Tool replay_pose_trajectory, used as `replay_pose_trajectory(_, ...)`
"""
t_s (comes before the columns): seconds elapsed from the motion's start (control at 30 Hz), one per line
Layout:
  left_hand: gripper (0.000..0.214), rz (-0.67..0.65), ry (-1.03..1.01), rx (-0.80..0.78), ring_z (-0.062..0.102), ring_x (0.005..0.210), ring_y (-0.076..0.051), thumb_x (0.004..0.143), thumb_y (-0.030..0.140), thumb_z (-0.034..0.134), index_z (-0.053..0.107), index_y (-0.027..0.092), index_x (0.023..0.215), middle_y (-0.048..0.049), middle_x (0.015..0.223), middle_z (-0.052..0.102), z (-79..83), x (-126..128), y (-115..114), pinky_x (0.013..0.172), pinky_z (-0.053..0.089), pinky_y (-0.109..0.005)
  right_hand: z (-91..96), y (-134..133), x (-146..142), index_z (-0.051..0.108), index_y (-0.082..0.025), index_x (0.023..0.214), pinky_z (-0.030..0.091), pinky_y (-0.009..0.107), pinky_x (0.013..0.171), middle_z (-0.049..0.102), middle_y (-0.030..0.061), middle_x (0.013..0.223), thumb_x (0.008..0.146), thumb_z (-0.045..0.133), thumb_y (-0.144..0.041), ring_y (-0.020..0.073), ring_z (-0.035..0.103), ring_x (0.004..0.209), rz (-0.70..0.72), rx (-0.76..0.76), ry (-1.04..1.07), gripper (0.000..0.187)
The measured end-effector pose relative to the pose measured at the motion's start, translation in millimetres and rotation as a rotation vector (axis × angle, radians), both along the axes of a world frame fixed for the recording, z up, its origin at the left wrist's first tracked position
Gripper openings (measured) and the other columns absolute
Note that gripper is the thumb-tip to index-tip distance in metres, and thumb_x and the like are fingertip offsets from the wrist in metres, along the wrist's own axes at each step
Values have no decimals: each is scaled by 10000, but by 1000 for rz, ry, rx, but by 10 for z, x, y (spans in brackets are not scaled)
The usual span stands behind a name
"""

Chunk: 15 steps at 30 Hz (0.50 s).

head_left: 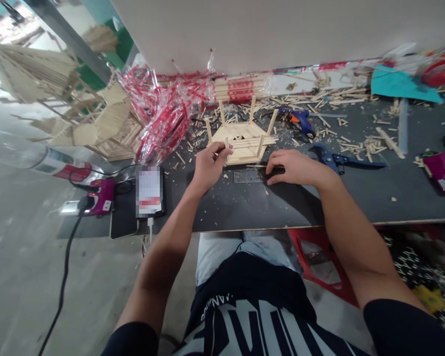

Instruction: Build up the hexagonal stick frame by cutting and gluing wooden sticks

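Observation:
A hexagonal base of pale wooden sticks, with several short upright posts at its corners, stands on the dark table. My left hand is closed in a pinch at its near left corner, on the ends of thin wooden sticks that stretch rightward across the near side. Beside the near right corner, my right hand is held low over the table, thumb and fingers apart. Its fingertips are close to the right end of a clear ruler and a thin loose stick; whether they touch either is unclear.
A blue glue gun and blue-handled cutters lie right of the base. Stick scraps litter the back. Red-and-clear wrappers pile at left, near a phone, a purple power strip, a plastic bottle and a larger stick model.

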State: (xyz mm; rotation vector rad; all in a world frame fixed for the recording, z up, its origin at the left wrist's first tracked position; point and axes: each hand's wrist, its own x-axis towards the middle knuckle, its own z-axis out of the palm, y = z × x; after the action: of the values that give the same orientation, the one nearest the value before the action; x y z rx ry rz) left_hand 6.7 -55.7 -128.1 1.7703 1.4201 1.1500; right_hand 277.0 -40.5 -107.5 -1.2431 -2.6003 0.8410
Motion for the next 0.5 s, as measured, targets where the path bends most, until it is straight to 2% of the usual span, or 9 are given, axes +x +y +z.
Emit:
replay_pose_trajectory(0.13,126,-36,43,-27,628,633,-102,944,283,591,663,205,877,-29,959,783,70,-36,30,645,555,-259,7,-8,14,712,-244,795,516,412,822,720,35,879,709,829,-351,251,654,853,-26,20,-6,180)
replay_pose_trajectory(0.33,201,-261,248,-36,647,666,-119,970,299,574,657,189,824,-29,877,761,282,-184,149,681,536,-272,49,-57,-22,703,-234,977,497,367,716,724,35,849,644,869,-277,228,644,759,-116,-94,-38,374)
replay_pose_trajectory(0.4,221,-231,280,24,652,707,-132,978,317,578,681,185,833,-25,845,761,320,-190,180,707,519,-276,77,-75,-24,710,-230,962,485,355,708,715,37,840,683,840,-285,220,643,755,-85,-86,-24,312)
replay_pose_trajectory(0.5,251,-120,248,89,648,742,-134,994,327,566,718,179,859,-25,885,779,315,-147,194,704,500,-264,125,-88,-10,712,-243,856,471,345,715,722,43,835,800,740,-343,212,644,768,-21,-30,33,118)
